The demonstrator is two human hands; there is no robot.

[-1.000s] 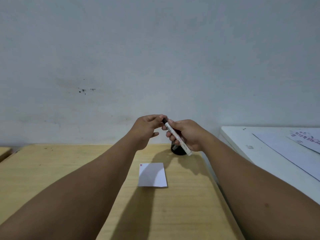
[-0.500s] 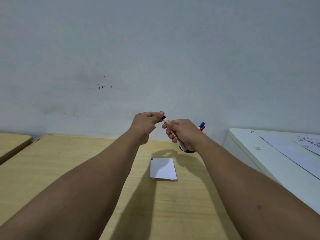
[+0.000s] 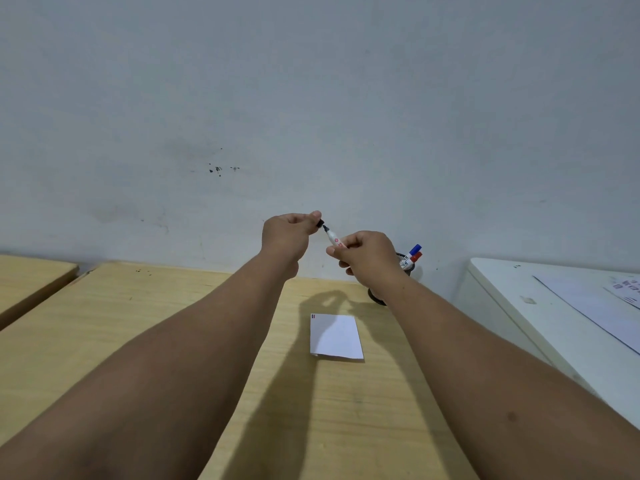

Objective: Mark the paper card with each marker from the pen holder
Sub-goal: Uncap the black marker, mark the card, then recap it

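Marker [image 3: 335,239] uncapped, tip bare — right hand [image 3: 369,256] grip clamped on barrel, left hand [image 3: 287,233] pinching black cap [image 3: 320,223] just beside tip; paper card [image 3: 335,336] on table [image 3: 173,327] below.

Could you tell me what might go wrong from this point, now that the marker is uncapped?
The small black cap, only pinched in the left hand, could slip and drop. The bare tip of the marker in the right hand could smear a finger. The paper card lies unheld and may slide when marked.

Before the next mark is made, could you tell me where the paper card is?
The paper card lies flat on the wooden table, right of centre, just before the pen holder.
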